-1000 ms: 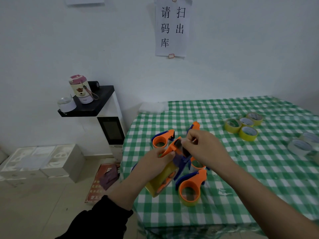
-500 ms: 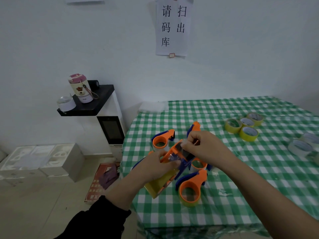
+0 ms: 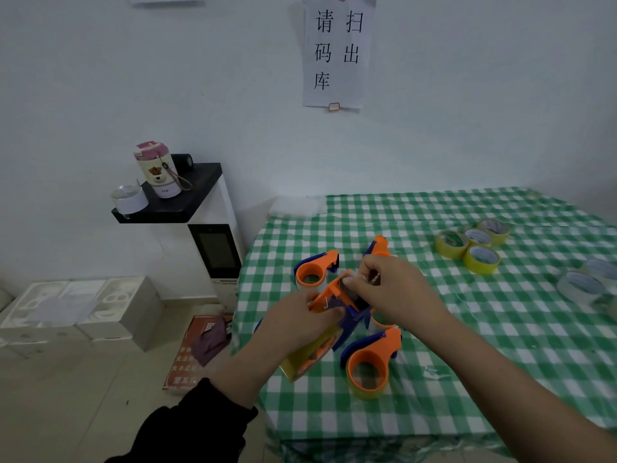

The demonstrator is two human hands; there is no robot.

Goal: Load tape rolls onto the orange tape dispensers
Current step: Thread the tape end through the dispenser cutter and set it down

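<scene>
Since half a second ago the right hand (image 3: 397, 292) has crept slightly left, its fingertips now over the head of the orange and blue plastic tape dispenser (image 3: 329, 294), which has hardly shifted. The left hand (image 3: 297, 324) grips this dispenser round its middle, holding it tilted above the near left corner of the table (image 3: 500, 345) with its green-and-white checked cloth; a yellow tape roll (image 3: 302, 362) sits in its lower end. The right thumb and forefinger pinch at the dispenser's head, though whether they hold the tape's end or the plastic cannot be told. Three more orange dispensers lie on the cloth where they lay before: one behind the hands (image 3: 315, 270), one farther back (image 3: 379, 245), one nearer (image 3: 370, 365). Four loose yellow rolls (image 3: 482, 259) stay clustered well apart to the right.
</scene>
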